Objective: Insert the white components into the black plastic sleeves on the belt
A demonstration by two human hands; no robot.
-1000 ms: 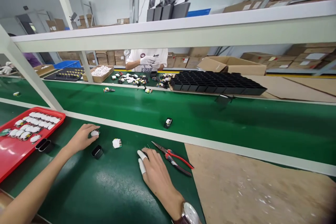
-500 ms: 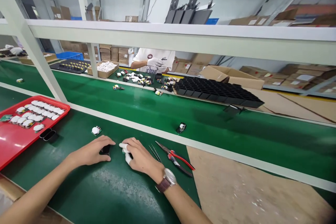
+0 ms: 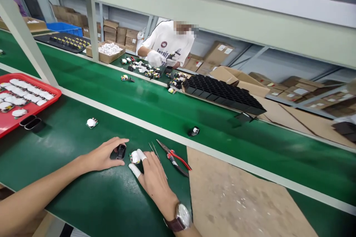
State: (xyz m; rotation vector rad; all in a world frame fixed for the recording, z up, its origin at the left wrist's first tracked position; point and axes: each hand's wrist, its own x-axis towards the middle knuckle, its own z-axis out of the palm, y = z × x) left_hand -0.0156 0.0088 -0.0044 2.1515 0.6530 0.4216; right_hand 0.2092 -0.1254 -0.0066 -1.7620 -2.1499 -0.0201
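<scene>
My left hand [image 3: 107, 154] curls its thumb and fingers around a small black housing [image 3: 121, 152], whose opening faces right. Close to its right, a small circuit board with a white pad [image 3: 134, 157] rests at the fingertips of my right hand [image 3: 152, 172]. White covers sit on the thumb and a finger of this hand, which are spread apart around the board. Tweezers [image 3: 153, 149] lie partly under the right hand, beside red-and-black pliers [image 3: 172, 157]. Another board with a white pad [image 3: 92, 122] is on the green bench above my left hand.
A red tray [image 3: 57, 94] of white-topped boards and two black housings [image 3: 31, 122] are at left. Brown board [image 3: 236, 192] covers the bench at right. Across the green belt [image 3: 155, 100], a gloved person [image 3: 169, 46] handles parts beside black housings [image 3: 222, 92].
The view has tilted down and shifted. My right thumb and fingers have spread, showing the board between them. The black housing in my left hand is more exposed. The person opposite has raised a part.
</scene>
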